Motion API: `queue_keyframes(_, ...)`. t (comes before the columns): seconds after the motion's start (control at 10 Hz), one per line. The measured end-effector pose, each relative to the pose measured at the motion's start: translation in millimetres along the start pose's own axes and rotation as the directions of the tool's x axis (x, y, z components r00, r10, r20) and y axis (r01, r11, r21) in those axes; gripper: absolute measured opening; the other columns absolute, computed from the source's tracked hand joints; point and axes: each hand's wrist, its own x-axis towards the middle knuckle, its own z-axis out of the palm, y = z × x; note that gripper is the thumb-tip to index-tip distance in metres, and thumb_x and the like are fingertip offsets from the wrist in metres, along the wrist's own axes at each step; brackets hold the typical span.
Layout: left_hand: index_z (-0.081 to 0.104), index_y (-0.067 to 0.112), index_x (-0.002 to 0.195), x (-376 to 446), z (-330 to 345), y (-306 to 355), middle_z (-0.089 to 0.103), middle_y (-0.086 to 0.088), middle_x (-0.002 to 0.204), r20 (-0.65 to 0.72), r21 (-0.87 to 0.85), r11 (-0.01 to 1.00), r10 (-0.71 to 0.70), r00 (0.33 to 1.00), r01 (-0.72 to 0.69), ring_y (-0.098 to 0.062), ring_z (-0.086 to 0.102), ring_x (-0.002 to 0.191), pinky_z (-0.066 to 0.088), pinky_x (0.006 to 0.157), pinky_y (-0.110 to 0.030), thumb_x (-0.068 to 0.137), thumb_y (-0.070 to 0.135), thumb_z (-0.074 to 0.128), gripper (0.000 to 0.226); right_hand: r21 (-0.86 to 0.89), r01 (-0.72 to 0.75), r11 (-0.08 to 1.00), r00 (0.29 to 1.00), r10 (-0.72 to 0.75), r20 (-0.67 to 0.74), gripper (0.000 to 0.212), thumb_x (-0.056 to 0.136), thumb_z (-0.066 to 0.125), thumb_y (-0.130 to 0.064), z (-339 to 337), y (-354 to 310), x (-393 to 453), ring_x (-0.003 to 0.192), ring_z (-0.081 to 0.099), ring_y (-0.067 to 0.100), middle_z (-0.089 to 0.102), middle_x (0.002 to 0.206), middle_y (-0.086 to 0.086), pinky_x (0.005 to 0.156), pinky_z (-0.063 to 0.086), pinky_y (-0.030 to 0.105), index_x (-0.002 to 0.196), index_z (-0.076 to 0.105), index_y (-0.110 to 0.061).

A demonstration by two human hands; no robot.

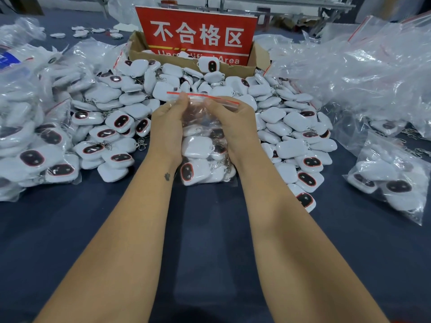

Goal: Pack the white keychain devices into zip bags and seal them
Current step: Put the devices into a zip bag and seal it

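Keychain devices [200, 150] already fill the zip bag [205, 145] I have standing on the desk [210, 229], just in front of the loose heap [163, 94] of the same white pieces. From the head view, my left hand [166, 127] and right hand [233, 122] both pinch the bag's mouth, thumbs and fingertips closed on the plastic just under the red zip strip [203, 96]. I judge the step in hand to be sealing. To do it well, I would line up the two lips, start the press at one end and run it along the whole strip, keeping any key ring clear of the track.

Behind the heap stands a cardboard box [256, 59] with a red sign [198, 36] reading "不合格区", and below that, partly hidden, "Area" after some covered letters. Filled bags [391, 180] lie to the right of the heap and more to its left.
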Motion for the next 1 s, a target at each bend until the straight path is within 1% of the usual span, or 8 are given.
queue_keyframes(0.1,0.072,0.012,0.093,-3.9,1.9,2.1,0.076,-0.005,0.094,0.007,0.133,0.991,-0.005,1.000,0.004,-0.023,0.073,0.085,0.059,0.073,-0.037,0.099,0.029,0.056,0.024,-0.008,0.003,1.000,1.000,-0.003,-0.021,0.004,0.087,0.074,-0.012,0.4,0.7,1.7,0.068,0.070,0.016,0.073,0.075,0.003,0.071,0.059,0.034,0.089,0.072,-0.010)
queue_keyframes(0.2,0.074,0.022,0.087,-13.3,2.8,3.9,0.077,0.004,0.087,0.078,0.300,0.953,-0.063,0.995,0.037,-0.014,0.073,0.083,0.055,0.085,-0.038,0.095,0.030,0.063,0.015,0.048,0.009,0.999,0.996,-0.004,-0.091,0.007,0.089,0.072,-0.011,2.6,-1.2,0.8,0.062,0.064,0.018,0.068,0.065,-0.001,0.067,0.058,0.039,0.082,0.069,-0.011)
queue_keyframes(0.3,0.071,0.025,0.067,-22.2,-3.9,17.5,0.073,0.007,0.073,0.032,0.411,0.912,0.004,0.999,-0.017,-0.010,0.068,0.069,0.055,0.073,-0.028,0.098,0.030,0.056,0.035,0.083,0.032,0.996,0.999,-0.031,-0.016,0.003,0.088,0.073,-0.015,13.4,-7.8,-2.9,0.077,0.068,0.025,0.072,0.078,0.004,0.076,0.060,0.046,0.090,0.071,-0.013)
queue_keyframes(0.4,0.070,0.020,0.080,-21.8,-26.1,48.6,0.074,-0.005,0.089,-0.069,0.491,0.870,0.093,0.993,-0.047,-0.023,0.070,0.087,0.056,0.082,-0.035,0.099,0.032,0.053,0.028,0.087,0.089,0.992,0.989,-0.098,0.111,0.019,0.082,0.072,-0.032,36.2,-13.3,-12.5,0.106,0.066,0.027,0.070,0.110,0.007,0.097,0.054,0.047,0.100,0.068,-0.027)
queue_keyframes(0.6,0.072,0.019,0.081,-18.2,-108.2,133.3,0.071,-0.004,0.087,-0.194,0.543,0.837,0.204,0.960,-0.068,-0.020,0.067,0.073,0.052,0.065,-0.030,0.085,0.034,0.062,0.019,-0.191,0.184,0.964,0.903,-0.090,0.420,0.020,0.091,0.062,-0.038,70.7,3.5,-39.5,0.083,0.057,-0.005,0.057,0.094,-0.017,0.071,0.044,0.007,0.110,0.058,-0.039)
queue_keyframes(0.7,0.069,0.019,0.080,-13.3,-139.6,143.0,0.069,-0.005,0.088,-0.295,0.694,0.720,0.280,0.913,0.003,-0.026,0.062,0.084,0.049,0.076,-0.034,0.078,0.036,0.063,0.018,-0.305,0.218,0.927,0.873,-0.045,0.486,0.015,0.094,0.062,-0.032,73.0,15.8,-43.3,0.069,0.053,-0.007,0.057,0.089,-0.017,0.065,0.042,0.004,0.099,0.057,-0.044)
queue_keyframes(0.8,0.064,0.013,0.106,-7.9,-154.9,124.9,0.067,-0.012,0.112,-0.332,0.885,0.449,0.424,0.842,0.123,-0.030,0.058,0.108,0.041,0.086,-0.030,0.090,0.026,0.059,0.021,-0.400,0.231,0.887,0.868,-0.002,0.497,0.016,0.092,0.062,-0.029,69.0,20.9,-44.1,0.064,0.052,-0.003,0.058,0.081,-0.015,0.065,0.044,0.012,0.098,0.057,-0.044)
queue_keyframes(1.0,0.041,0.007,0.140,-6.0,-134.2,114.6,0.049,-0.019,0.134,-0.189,0.982,0.123,0.675,0.713,0.143,-0.038,0.037,0.130,0.028,0.107,-0.042,0.087,0.023,0.061,0.059,-0.423,0.206,0.882,0.900,-0.002,0.436,0.017,0.092,0.060,-0.029,63.1,20.2,-42.7,0.076,0.062,0.011,0.060,0.080,-0.016,0.070,0.050,0.023,0.095,0.059,-0.046)
